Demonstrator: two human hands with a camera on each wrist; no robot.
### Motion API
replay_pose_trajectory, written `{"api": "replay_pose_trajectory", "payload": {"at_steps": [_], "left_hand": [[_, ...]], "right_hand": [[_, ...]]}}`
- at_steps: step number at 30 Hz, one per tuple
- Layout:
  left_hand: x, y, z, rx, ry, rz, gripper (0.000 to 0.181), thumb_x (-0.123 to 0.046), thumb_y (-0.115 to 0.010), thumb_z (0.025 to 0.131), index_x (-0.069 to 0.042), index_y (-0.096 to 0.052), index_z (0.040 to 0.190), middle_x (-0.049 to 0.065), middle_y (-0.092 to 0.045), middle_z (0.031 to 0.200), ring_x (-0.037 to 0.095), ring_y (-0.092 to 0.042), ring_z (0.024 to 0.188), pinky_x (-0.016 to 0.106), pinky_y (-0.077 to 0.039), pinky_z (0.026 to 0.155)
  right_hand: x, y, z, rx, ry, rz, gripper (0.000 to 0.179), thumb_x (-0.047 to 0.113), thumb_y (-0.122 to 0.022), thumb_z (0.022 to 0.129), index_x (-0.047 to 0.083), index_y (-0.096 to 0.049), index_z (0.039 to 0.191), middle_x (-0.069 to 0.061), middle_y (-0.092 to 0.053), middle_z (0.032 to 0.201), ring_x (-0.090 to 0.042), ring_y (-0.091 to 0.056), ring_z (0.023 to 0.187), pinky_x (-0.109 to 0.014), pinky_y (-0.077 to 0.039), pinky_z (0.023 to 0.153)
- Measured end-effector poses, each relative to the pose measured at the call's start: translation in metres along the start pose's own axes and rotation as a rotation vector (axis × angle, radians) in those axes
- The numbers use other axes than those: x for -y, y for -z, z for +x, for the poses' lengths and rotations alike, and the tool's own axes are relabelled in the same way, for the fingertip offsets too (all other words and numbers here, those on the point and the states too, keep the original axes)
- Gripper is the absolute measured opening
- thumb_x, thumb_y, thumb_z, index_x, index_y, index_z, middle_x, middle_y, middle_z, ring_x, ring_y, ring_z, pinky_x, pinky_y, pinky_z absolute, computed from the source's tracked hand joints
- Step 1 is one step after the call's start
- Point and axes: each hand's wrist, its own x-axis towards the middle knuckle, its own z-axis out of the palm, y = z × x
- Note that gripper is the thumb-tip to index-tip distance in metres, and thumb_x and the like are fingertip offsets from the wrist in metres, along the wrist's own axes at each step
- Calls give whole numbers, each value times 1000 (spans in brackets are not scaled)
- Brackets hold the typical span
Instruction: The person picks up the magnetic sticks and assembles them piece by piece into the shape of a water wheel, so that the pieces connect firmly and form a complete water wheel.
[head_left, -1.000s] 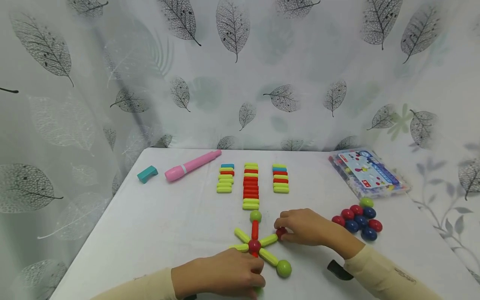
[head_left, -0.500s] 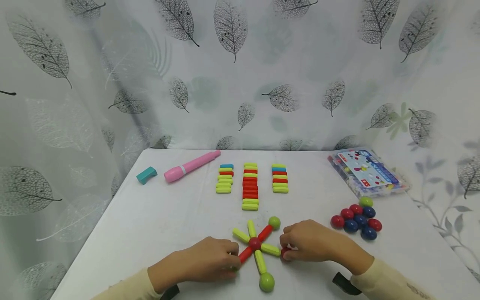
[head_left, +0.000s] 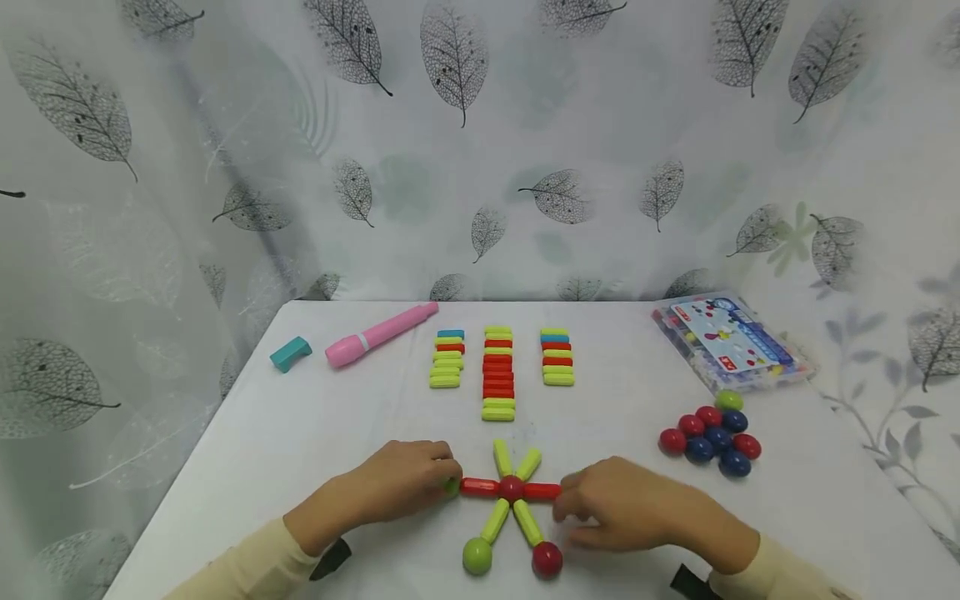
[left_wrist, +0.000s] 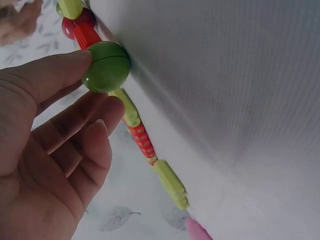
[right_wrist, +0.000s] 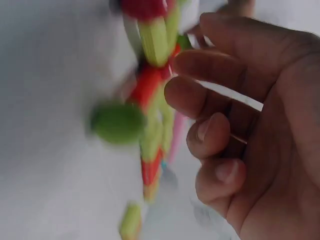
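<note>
A star-shaped model lies on the table, its rods joined at a red centre ball [head_left: 512, 488]. Two red rods reach left and right, while several yellow-green rods point toward the top and bottom. My left hand [head_left: 397, 483] pinches the green ball [left_wrist: 106, 67] on the left red rod [head_left: 479, 487]. My right hand [head_left: 630, 504] hovers beside the right red rod [head_left: 542, 492] with loosely bent fingers and nothing held. That rod's green end ball [right_wrist: 117, 122] shows in the right wrist view, apart from the fingers. The lower rods end in a green ball [head_left: 477, 556] and a red ball [head_left: 547, 560].
Three columns of coloured rods [head_left: 498, 367] lie behind the model. Loose red, blue and green balls [head_left: 717, 438] sit at the right, near a clear plastic box [head_left: 731, 342]. A pink tube [head_left: 382, 335] and a teal block [head_left: 290, 354] lie at the back left.
The model has turned, its red rods going from upright through slanted to level. My left hand moved up and left with its green ball. My right hand let go of the red ball.
</note>
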Motion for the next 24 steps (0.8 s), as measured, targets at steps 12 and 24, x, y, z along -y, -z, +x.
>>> {"api": "replay_pose_trajectory", "payload": {"at_steps": [12,24], "left_hand": [[6,-1,6,-24,25,45,31,-20,-85,85,-24,-73,114,-8,-70,102,7,-66,91,21,-56,75],[10,-5,11,-7,49,8,37,-19,-83,87,-22,-73,122,-7,-71,109,7,-68,96,23,-57,82]], "right_hand": [[-97,16,-56,-176,-474,-423,27,20,-84,82,12,-73,105,-4,-59,85,-23,-54,76,-36,-51,60],[-87,15,-27,-227,-389,-232,30,24,-84,84,11,-73,109,3,-62,89,-13,-55,79,-30,-53,65]]}}
